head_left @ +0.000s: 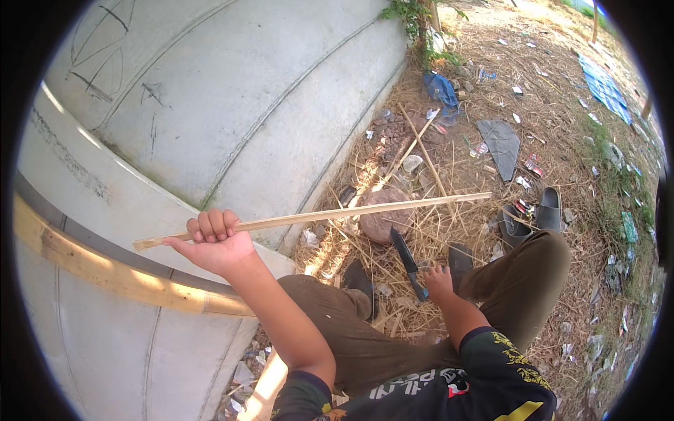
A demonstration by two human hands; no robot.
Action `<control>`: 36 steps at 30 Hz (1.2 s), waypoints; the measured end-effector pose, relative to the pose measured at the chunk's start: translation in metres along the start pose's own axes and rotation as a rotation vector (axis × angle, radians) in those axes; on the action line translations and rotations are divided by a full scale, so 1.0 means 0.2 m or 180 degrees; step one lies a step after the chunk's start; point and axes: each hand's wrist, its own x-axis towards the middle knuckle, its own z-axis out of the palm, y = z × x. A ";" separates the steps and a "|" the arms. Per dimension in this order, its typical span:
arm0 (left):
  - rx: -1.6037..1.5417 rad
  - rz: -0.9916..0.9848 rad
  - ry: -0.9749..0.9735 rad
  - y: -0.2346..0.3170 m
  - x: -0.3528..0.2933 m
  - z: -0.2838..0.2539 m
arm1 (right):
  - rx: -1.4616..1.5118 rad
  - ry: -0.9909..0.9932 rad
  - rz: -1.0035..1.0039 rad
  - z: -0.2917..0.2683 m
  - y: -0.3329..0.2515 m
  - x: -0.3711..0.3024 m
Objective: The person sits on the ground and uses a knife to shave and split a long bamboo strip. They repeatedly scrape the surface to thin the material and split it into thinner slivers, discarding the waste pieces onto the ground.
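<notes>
My left hand [221,242] is closed around a long, pale split bamboo strip [365,210] near its thick left end. The strip stretches to the right, almost level, over the straw-covered ground. Low between my knees, my right hand [440,284] has its fingers curled at the blue handle of a large knife [405,256]. The knife's dark blade points up and away to the left, below the strip and apart from it. A rounded brownish stone [386,223] lies just beyond the blade tip, partly behind the strip.
A concrete wall [281,91] rises on the left, with a thick bamboo pole [105,270] beside it. Two thin sticks [425,151] cross on the ground ahead. Grey clogs [550,209], a blue plastic bag [441,90], a blue tarp [605,88] and litter lie around.
</notes>
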 end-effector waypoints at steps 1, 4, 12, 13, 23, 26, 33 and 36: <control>-0.0083 -0.0073 0.0132 -0.02 0.02 0.00 | -0.0081 0.0080 0.0022 0.05 0.01 0.01; -0.0279 -0.0240 0.0602 -0.04 0.08 -0.10 | -0.0342 -0.0504 -0.0167 0.00 0.00 0.01; -0.1073 -0.0454 0.1299 -0.08 0.20 -0.30 | -0.0834 -0.0753 -0.0637 -0.11 -0.02 0.05; -0.1046 -0.0404 0.1397 -0.09 0.21 -0.32 | -0.0924 -0.0777 -0.0714 -0.12 -0.01 0.07; -0.0977 -0.0544 0.1489 -0.24 0.22 -0.39 | 0.0667 -0.0518 -0.0207 -0.93 0.19 0.25; -0.0997 -0.0517 0.1657 -0.26 0.18 -0.36 | 0.0678 -0.0234 0.0099 -1.43 0.04 0.13; -0.1243 -0.0815 0.1898 -0.45 -0.05 -0.32 | 0.4741 0.1602 -0.0490 -1.71 0.11 0.06; -0.0916 -0.1179 0.1624 -0.53 -0.24 -0.37 | 0.6912 0.1016 0.0132 -1.92 -0.01 -0.04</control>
